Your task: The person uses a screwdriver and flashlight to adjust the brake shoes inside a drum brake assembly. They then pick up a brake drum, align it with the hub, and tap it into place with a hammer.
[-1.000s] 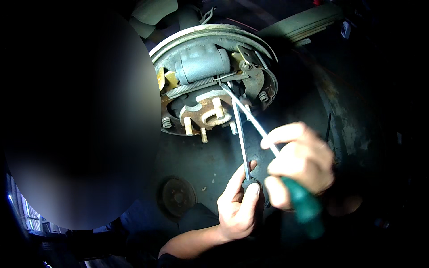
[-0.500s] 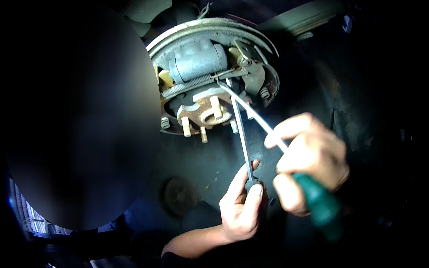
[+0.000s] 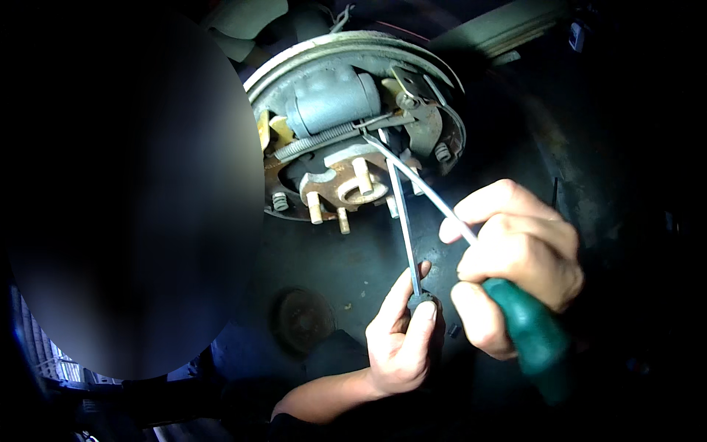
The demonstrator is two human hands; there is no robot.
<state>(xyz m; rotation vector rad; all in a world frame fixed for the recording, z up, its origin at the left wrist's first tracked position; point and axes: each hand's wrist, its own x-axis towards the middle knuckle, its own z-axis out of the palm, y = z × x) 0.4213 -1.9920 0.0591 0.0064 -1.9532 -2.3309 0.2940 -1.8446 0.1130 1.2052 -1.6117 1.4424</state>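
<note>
A dim, round, rusty brown disc [image 3: 302, 322] lies low on the dark floor [image 3: 346, 272]. At upper right runs a long, pale greenish panel [image 3: 501, 31], with a small whitish object [image 3: 577, 37] just beyond its end. A curved grey-green plate [image 3: 247, 18] shows at upper left; bright slatted panelling [image 3: 46, 348] sits at lower left.

a concentrated white light brightens the brake assembly [image 3: 350, 153] and nearly bleaches the right hand [image 3: 519, 261]; the outer field falls to black. a smooth blurred oval [image 3: 177, 206] obscures the left; bluish light glows lower left.
</note>
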